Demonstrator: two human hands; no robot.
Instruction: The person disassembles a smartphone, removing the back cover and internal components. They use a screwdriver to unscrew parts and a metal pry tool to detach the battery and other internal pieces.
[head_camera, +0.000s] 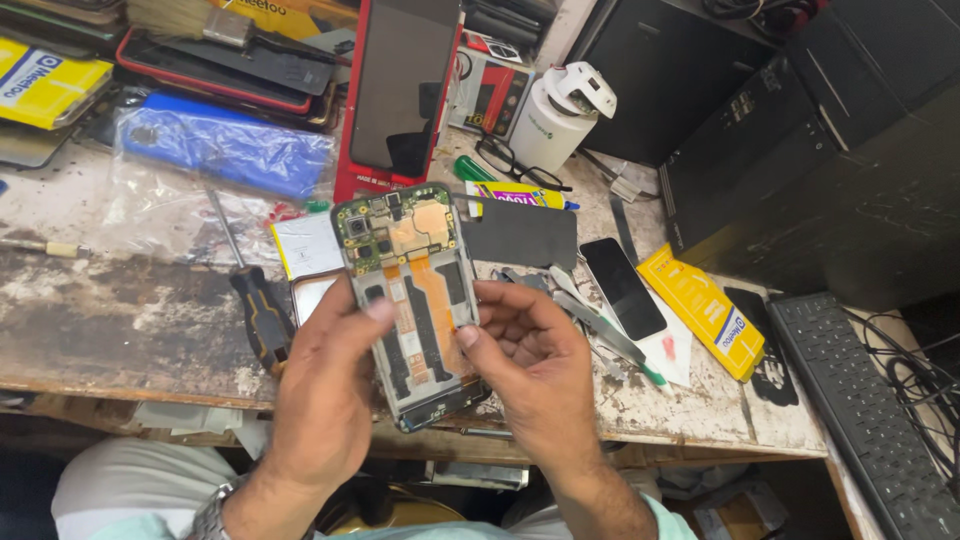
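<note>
An opened phone (410, 290) with its back cover off shows a green circuit board at the top and orange flex cables down the middle. My left hand (325, 400) grips it from the left and underneath, thumb on the frame's left edge. My right hand (535, 365) touches the phone's right edge with thumb and fingertips, fingers curled. The phone is held upright above the front edge of the worn wooden workbench (130, 320).
A black-and-orange screwdriver (255, 300) lies left of the phone. A dark phone (622, 288), metal tweezers (600, 325), a yellow box (705, 310), glasses (515, 162), a white bottle (560, 115) and a red screen package (400, 95) sit around. A black keyboard (865, 410) lies at right.
</note>
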